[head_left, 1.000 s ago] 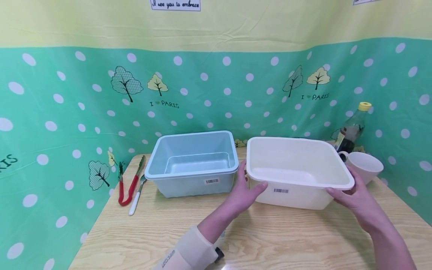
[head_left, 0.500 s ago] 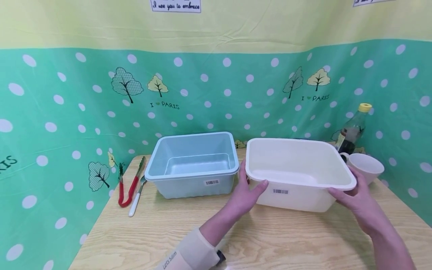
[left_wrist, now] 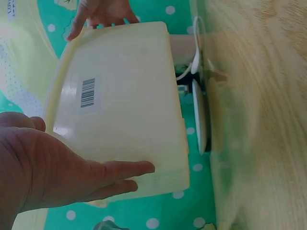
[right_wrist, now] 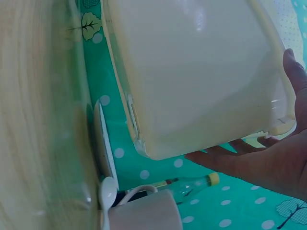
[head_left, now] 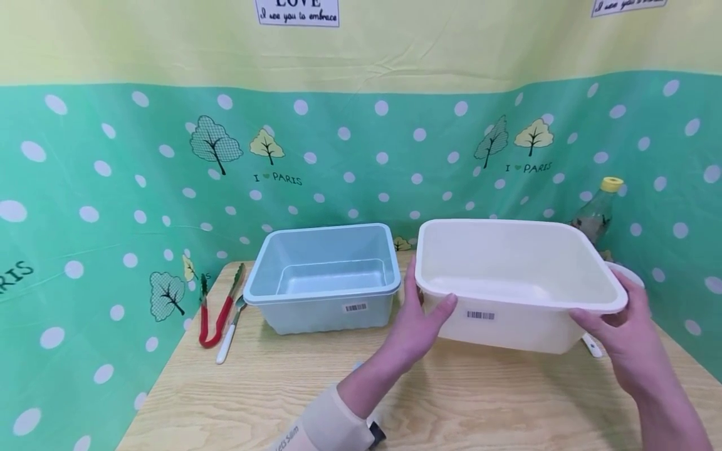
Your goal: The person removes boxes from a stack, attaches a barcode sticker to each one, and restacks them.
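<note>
A white plastic bin with a barcode label is held up by both hands, its underside off the table. My left hand grips its left end, thumb on the front below the rim. At the opposite end my right hand holds the rim corner, thumb in front and fingers behind. In the right wrist view, fingers of the right hand spread along the bin's end wall. Behind and below the bin are a plate, a white spoon, a mug and a yellow-capped bottle.
A blue bin stands just left of the white one. Farther left lie red-handled tongs and a white-handled utensil. A dotted green curtain backs the wooden table.
Both hands have raised the white bin and shifted it slightly right. It now covers more of the bottle and mug, and a white spoon handle shows below its right end.
</note>
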Demonstrator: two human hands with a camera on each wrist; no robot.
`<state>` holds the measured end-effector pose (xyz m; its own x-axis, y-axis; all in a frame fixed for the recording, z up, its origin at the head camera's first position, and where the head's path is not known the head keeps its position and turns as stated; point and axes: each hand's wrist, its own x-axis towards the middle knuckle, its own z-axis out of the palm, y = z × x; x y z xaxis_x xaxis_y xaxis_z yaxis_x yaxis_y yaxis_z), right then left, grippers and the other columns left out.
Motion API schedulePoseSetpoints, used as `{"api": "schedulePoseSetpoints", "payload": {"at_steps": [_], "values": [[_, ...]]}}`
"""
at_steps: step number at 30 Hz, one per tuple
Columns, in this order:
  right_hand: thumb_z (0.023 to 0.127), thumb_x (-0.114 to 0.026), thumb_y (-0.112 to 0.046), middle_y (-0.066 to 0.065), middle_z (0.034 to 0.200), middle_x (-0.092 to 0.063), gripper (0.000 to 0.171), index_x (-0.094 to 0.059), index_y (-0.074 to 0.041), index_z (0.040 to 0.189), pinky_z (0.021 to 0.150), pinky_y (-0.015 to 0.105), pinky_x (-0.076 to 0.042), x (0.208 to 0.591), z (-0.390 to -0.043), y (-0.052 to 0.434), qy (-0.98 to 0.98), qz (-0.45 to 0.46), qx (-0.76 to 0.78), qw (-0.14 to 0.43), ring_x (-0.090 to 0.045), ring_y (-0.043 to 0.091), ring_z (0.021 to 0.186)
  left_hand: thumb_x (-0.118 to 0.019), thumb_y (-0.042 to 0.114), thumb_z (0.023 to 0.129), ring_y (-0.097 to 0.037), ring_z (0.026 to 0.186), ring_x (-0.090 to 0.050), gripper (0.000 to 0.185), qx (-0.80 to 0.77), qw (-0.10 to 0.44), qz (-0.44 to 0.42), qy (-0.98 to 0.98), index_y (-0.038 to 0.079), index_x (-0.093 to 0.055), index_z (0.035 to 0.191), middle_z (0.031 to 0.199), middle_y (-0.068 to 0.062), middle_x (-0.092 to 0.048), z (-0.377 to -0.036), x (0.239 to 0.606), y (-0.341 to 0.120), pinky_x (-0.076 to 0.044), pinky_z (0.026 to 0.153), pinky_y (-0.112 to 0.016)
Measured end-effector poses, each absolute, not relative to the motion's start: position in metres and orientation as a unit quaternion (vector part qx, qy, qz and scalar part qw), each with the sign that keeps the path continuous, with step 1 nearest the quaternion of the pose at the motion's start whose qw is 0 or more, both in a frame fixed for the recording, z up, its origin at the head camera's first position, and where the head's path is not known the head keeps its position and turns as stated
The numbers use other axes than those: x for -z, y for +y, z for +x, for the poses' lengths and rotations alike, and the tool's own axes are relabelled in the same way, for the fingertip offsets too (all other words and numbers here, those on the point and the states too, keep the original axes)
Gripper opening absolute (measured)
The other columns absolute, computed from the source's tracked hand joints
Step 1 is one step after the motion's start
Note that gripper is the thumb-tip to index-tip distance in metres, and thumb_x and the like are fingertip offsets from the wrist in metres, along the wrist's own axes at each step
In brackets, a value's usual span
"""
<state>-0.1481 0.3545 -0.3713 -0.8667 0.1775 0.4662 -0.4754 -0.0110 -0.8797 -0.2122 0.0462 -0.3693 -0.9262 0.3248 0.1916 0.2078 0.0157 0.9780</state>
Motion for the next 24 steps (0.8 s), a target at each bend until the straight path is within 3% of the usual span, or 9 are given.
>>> {"api": "schedulePoseSetpoints", "payload": {"at_steps": [4, 10, 17, 24], "values": [[0.089, -0.06, 0.019, 0.005, 0.141, -0.042, 0.081, -0.022, -0.015, 0.152, 0.085, 0.013, -0.05, 0.365, -0.145, 0.352, -0.658, 0.11, -0.702, 0.251, -0.052, 0.011, 0.116, -0.065, 0.046, 0.097, -0.023, 0.149, -0.023, 0.092, -0.677, 0.034, 0.195, 0.709, 0.047, 0.003, 0.158, 0.163, 0.003, -0.024, -0.21, 0.36, 0.045, -0.028, 0.115, -0.057], [0.087, -0.059, 0.023, 0.009, 0.14, -0.045, 0.082, -0.024, -0.011, 0.153, 0.083, 0.016, -0.053, 0.35, -0.145, 0.348, -0.648, 0.136, -0.699, 0.271, -0.055, 0.015, 0.113, -0.059, 0.043, 0.101, -0.021, 0.145, -0.031, 0.087, -0.672, 0.007, 0.238, 0.702, 0.042, 0.005, 0.159, 0.16, 0.003, -0.028, -0.207, 0.344, 0.04, -0.039, 0.109, -0.052], [0.086, -0.062, 0.021, 0.013, 0.133, -0.05, 0.08, -0.028, -0.008, 0.153, 0.074, 0.021, -0.057, 0.331, -0.146, 0.337, -0.645, 0.142, -0.698, 0.275, -0.056, 0.021, 0.107, -0.055, 0.039, 0.104, -0.017, 0.147, -0.027, 0.083, -0.671, -0.036, 0.279, 0.686, 0.034, 0.003, 0.161, 0.163, 0.003, -0.024, -0.208, 0.326, 0.032, -0.039, 0.11, -0.048], [0.085, -0.064, 0.02, 0.015, 0.135, -0.049, 0.082, -0.029, -0.008, 0.153, 0.085, 0.016, -0.051, 0.317, -0.15, 0.327, -0.645, 0.151, -0.69, 0.291, -0.054, 0.023, 0.111, -0.056, 0.038, 0.104, -0.017, 0.142, -0.036, 0.082, -0.667, -0.042, 0.281, 0.689, 0.038, 0.004, 0.161, 0.159, 0.0, -0.033, -0.21, 0.311, 0.021, -0.049, 0.1, -0.038]]}}
